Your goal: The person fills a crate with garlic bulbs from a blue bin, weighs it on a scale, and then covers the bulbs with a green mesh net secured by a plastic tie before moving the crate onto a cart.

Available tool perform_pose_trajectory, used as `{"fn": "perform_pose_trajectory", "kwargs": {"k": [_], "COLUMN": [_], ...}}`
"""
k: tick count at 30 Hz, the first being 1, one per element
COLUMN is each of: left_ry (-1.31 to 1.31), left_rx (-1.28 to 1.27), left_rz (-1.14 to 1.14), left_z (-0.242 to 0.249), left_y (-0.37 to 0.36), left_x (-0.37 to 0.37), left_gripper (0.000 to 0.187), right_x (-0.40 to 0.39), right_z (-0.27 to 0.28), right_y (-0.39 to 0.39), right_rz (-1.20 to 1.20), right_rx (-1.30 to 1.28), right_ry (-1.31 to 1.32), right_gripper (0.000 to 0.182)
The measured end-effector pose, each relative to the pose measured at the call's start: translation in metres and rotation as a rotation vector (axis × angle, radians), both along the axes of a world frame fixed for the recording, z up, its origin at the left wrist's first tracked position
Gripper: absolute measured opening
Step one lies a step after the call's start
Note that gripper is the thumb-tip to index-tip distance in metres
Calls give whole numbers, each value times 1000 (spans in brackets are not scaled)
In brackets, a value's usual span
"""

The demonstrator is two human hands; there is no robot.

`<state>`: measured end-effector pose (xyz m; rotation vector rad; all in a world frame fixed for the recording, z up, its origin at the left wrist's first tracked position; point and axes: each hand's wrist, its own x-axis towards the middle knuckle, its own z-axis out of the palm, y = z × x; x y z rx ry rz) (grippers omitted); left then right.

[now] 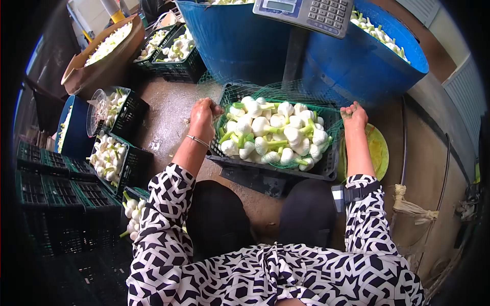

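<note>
A heap of white garlic bulbs [261,126] with short green stems fills a dark plastic crate [331,166] in front of my knees. Fine green netting [301,92] spreads over the crate's far side and hangs around the bulbs. At the left of the crate, my left hand [203,116] is closed on the netting. My right hand [354,116], its fingers curled, pinches the netting's edge at the opposite side. Both hands are raised about level with the top of the heap.
A scale display with keypad [311,14] stands beyond the crate, between large blue tubs [237,38] of garlic. Garlic-filled crates [135,160] and stacked crates [48,204] stand at left. A yellow basin [378,153] is right of the crate.
</note>
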<state>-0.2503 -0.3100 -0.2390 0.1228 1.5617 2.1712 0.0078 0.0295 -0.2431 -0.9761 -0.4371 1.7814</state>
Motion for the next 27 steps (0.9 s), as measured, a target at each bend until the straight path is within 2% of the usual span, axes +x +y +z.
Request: {"fn": "perform_pose_trajectory", "kwargs": {"k": [3, 5, 7, 9, 10, 11, 12, 13, 14, 15, 16, 17, 18, 19, 21, 22, 23, 24, 25, 26, 27], "left_ry": [-44, -208, -212, -175, -140, -179, -172, -165, -181, -148, -125, -46, -27, 17, 411, 775, 1133, 1224, 1240, 1050, 963], "left_rx": [-21, -112, -92, 3, 4, 18, 48, 77, 148, 221, 299, 356, 356, 285, -16, -354, -698, -745, -915, -130, -155], "left_rz": [-9, -74, -85, -153, -141, -102, -107, -116, -76, -95, -170, -254, -331, -456, -621, -686, -712, -715, -655, -810, -731], "left_z": [15, 23, 32, 44, 54, 51, 42, 37, 43, 37, 20, 18, 23, 25, 37, 35, 23, 14, 1, -18, -30], "left_y": [-7, -8, -2, 10, 14, 22, 22, 21, 16, 8, -1, -15, -23, -32, -41, -35, -28, -9, 4, 32, 49], "left_x": [2, -1, -7, -4, 8, 14, 15, 20, 31, 32, 21, 22, 22, 21, 41, 38, 36, 39, 49, 45, 41], "left_gripper": [13, 11, 12, 13, 12, 13, 13, 13, 12, 13, 11, 8, 6, 26, 75, 96, 118, 127, 98, 62, 30], "right_x": [-4, 1, -4, -32, -49, -63, -86, -104, -111, -113, -117, -120, -122, -124, -116, -120, -122, -131, -139, -133, -126], "right_z": [-9, 21, 92, 127, 131, 134, 108, 78, 64, 65, 31, 21, 19, 23, 79, 86, 94, 93, 91, 109, 119], "right_y": [-19, -5, -28, -86, -121, -162, -183, -200, -216, -225, -224, -219, -202, -183, -174, -175, -187, -202, -216, -222, -227], "right_rz": [554, 478, 389, 588, 768, 923, 1006, 1052, 1191, 1475, 1355, 1311, 1178, 1053, 1208, 1281, 1310, 1037, 1068, 1068, 1078], "right_rx": [380, 639, 841, 1255, 1340, 1410, 1549, 1622, 1527, 1316, 1470, 1556, 1607, 1658, 1253, 1247, 1366, 1931, 2041, 2074, 2100], "right_ry": [-257, -534, -690, -464, -398, -537, -694, -835, -982, -1181, -1273, -1368, -1214, -1059, -964, -908, -849, -822, -867, -967, -1056], "right_gripper": [14, 24, 45, 71, 91, 105, 119, 126, 123, 108, 77, 44, 33, 24, 21, 23, 17, 16, 14, 14, 15]}}
